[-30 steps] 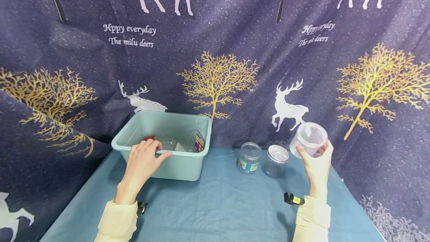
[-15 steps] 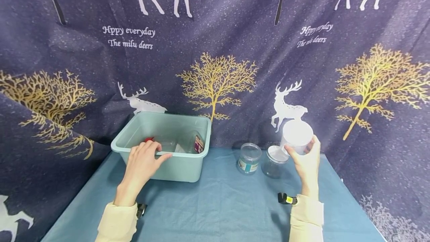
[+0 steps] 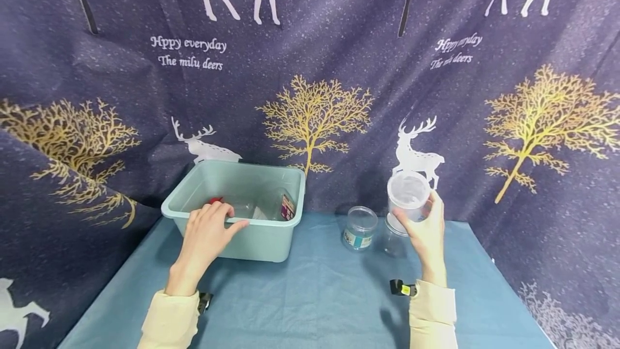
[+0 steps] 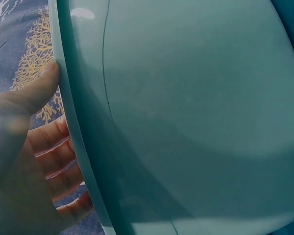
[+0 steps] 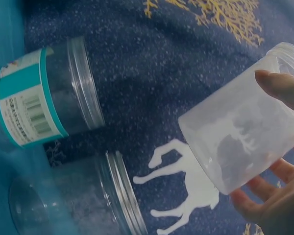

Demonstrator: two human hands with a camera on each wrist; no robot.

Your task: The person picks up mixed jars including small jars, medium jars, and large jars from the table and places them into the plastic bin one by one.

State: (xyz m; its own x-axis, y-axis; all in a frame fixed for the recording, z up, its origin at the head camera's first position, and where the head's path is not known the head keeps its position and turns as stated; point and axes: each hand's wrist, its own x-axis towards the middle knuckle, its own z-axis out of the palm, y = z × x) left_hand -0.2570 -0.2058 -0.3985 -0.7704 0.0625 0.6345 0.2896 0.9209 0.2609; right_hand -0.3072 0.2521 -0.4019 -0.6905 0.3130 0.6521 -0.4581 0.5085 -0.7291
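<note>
My right hand (image 3: 426, 225) grips a frosted clear plastic jar (image 3: 408, 193) by its side, thumb on one face and fingers round the other. The jar is raised and tilted, its base close over a clear jar with a silver lid (image 3: 396, 241), partly covering that lid in the head view. Beside it stands a clear jar with a teal and white label (image 5: 32, 98). At the left, my left hand (image 3: 205, 236) holds the front rim of a pale green plastic tub (image 3: 261, 246), fingers hooked over the edge and thumb along it.
Inside the tub lie a red item (image 3: 215, 200) and a clear container with a purple label (image 3: 287, 208). A blue cloth (image 3: 319, 295) covers the table. Behind it hangs a dark curtain (image 3: 339, 42) printed with deer and trees.
My right hand has moved left and a little down with the frosted jar, from the right of the silver-lidded jar to just over it. My left hand stays on the tub rim.
</note>
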